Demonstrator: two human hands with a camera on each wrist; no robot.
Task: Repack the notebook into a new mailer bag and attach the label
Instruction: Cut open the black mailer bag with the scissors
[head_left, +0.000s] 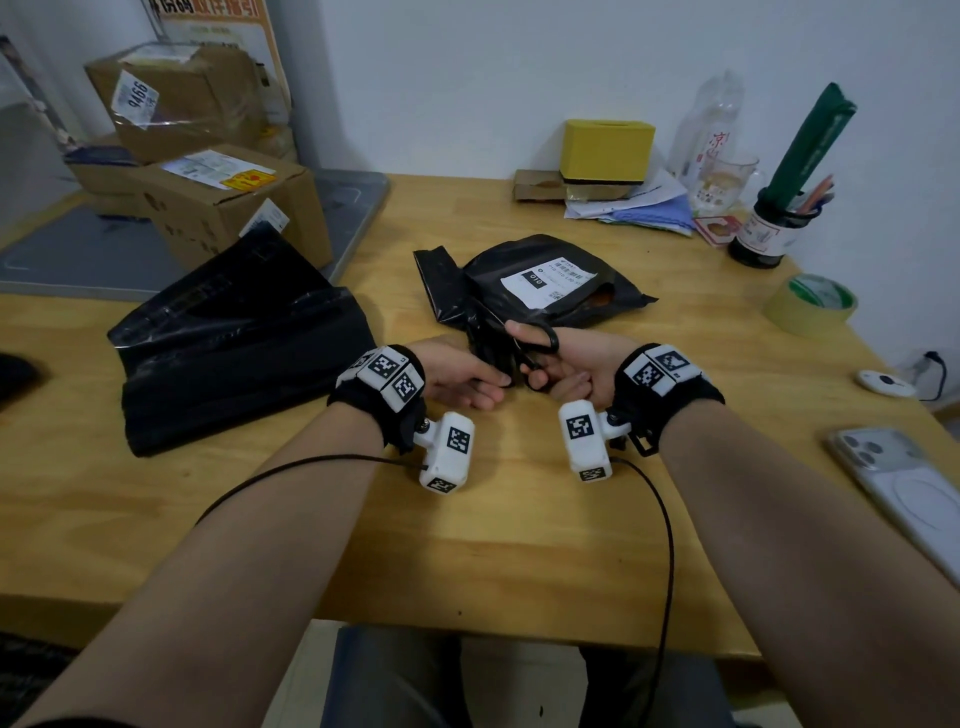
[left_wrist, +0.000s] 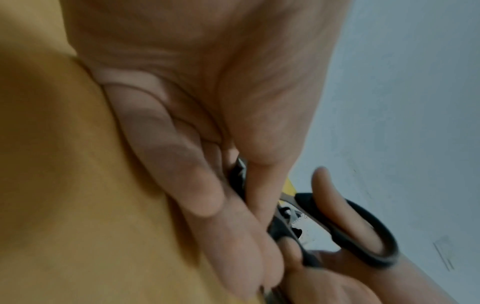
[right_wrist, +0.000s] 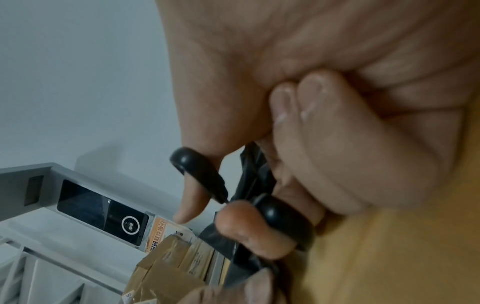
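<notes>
A person seated at a wooden counter (head_left: 519, 519) cuts into a black mailer bag (head_left: 524, 291) w/ black-handled scissors (head_left: 540, 345). The right hand (head_left: 576, 364) works the scissors: thumb through one handle loop, a finger through the other, remaining fingers curled into the palm, so its grip is closed round the handles. The left hand (head_left: 462, 371) pinches the near edge of the bag between thumb and fingers, just beside the blades; the left wrist view shows black plastic caught in that grip. The bag lies crumpled at counter centre, white label (head_left: 550, 278) face up on top. The notebook cannot be made out; a brownish patch shows at the bag's right opening. A folded stack of black bags (head_left: 234, 338) lies to the left, apart from the cut one. Cardboard boxes (head_left: 208, 171) sit at far left. A tape roll (head_left: 810, 306) and a phone (head_left: 904, 488) lie at right, a yellow box (head_left: 605, 150) and pen jar (head_left: 769, 228) near the wall.
</notes>
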